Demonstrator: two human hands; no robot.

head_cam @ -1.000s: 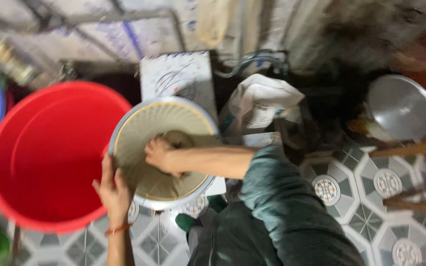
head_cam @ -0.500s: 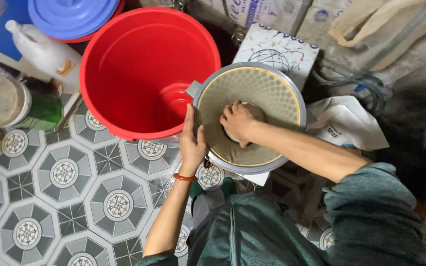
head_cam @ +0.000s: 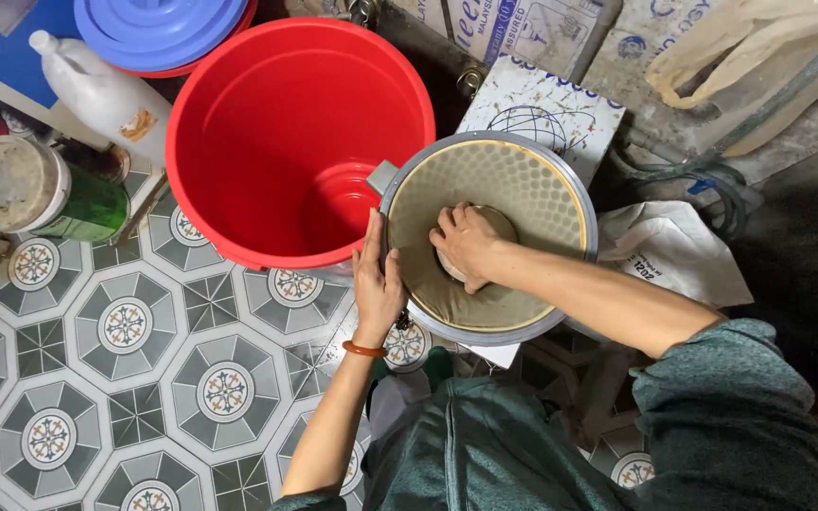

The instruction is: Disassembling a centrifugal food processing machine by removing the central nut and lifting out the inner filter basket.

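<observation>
The left hand [head_cam: 378, 276] has its grip closed on the rim of the round metal sieve [head_cam: 532, 194] — beside the red bucket [head_cam: 239, 114] — while the right hand [head_cam: 466, 243] presses, fingers curled, on a pale pad [head_cam: 502, 225] inside it.

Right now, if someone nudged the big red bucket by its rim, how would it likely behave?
The red bucket looks empty and plastic, so probably light and apt to slide on the tiled floor. Its wide, tall wall may flex. The left hand grips the sieve, not it.

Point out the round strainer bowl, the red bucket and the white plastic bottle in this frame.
round strainer bowl [head_cam: 532, 180]: head view, on its perforated inner wall.
red bucket [head_cam: 276, 114]: head view, on its bare inner wall.
white plastic bottle [head_cam: 97, 95]: head view, on its body, upper left.
</observation>
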